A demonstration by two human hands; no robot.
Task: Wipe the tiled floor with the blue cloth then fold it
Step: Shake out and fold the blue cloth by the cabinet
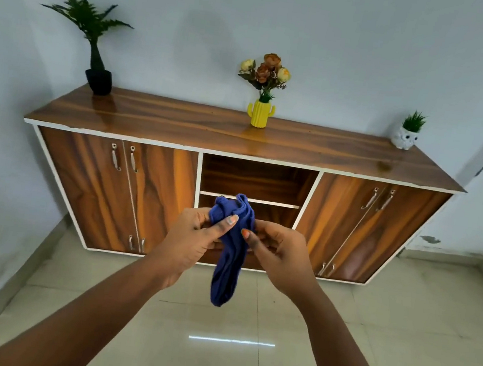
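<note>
Held up in front of the chest, well above the tiled floor [337, 333]: blue cloth [228, 261], bunched and hanging. Pinched at its top by left hand [193, 238] and right hand [277, 252], each grip clamped. Best shaken open flat, corners found first.

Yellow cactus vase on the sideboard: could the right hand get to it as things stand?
Probably not yet. The right hand and left hand both grip the blue cloth. The yellow cactus vase stands unobstructed but looks beyond reach.
</note>
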